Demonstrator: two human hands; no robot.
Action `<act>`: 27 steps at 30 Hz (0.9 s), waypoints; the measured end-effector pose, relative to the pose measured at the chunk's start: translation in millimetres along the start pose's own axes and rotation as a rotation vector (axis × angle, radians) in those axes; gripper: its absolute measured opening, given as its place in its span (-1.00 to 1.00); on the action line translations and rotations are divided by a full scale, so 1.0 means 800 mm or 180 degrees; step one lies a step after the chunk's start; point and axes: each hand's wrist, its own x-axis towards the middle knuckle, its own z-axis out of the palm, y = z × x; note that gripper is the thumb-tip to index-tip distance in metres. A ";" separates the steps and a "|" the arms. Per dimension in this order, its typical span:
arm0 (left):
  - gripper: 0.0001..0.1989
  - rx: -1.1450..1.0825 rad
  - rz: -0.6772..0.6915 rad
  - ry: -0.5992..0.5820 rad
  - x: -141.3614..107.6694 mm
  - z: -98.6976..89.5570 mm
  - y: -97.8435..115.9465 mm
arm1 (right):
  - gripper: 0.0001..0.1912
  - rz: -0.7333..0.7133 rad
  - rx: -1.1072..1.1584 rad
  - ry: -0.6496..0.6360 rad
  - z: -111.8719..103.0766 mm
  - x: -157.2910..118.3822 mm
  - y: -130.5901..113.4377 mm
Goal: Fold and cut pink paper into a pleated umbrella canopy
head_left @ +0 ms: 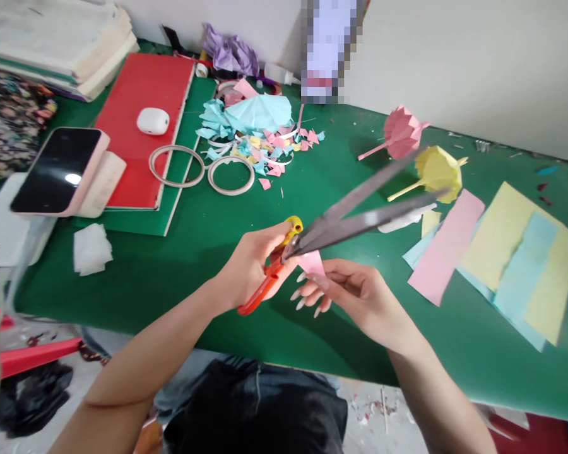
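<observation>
My left hand (253, 258) is wrapped round the handles of a large pair of scissors (331, 230), one handle loop yellow and the other red-orange. The long dark blades stand apart and point to the upper right. Between thumb and fingers, my right hand (355, 296) pinches a small piece of pink paper (312, 263). The piece reaches up to the scissors close to their pivot; whether the blades touch it, I cannot tell. Beyond the blade tips lie a pink folded-paper umbrella (404, 133) and a yellow one (438, 171).
Coloured paper sheets (492, 239) lie at the right. Paper scraps (269, 151) and two tape rolls (231, 175) sit at the back middle. On the left are a red folder (142, 75), a white earbud case (153, 121), a phone (57, 170) and a folded tissue (91, 249).
</observation>
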 end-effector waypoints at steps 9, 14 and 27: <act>-0.76 0.0065 -0.0740 -0.0139 0.010 -0.020 0.003 | -0.81 -0.0429 0.0517 0.0864 -0.005 0.006 0.000; -0.77 0.0347 -0.0833 -0.0399 0.007 -0.016 -0.015 | -0.83 -0.0608 0.0612 0.1061 -0.012 0.008 -0.003; -0.70 0.0302 -0.0346 -0.0475 -0.009 -0.002 -0.022 | -0.83 -0.0990 0.0591 0.1437 0.002 0.002 -0.012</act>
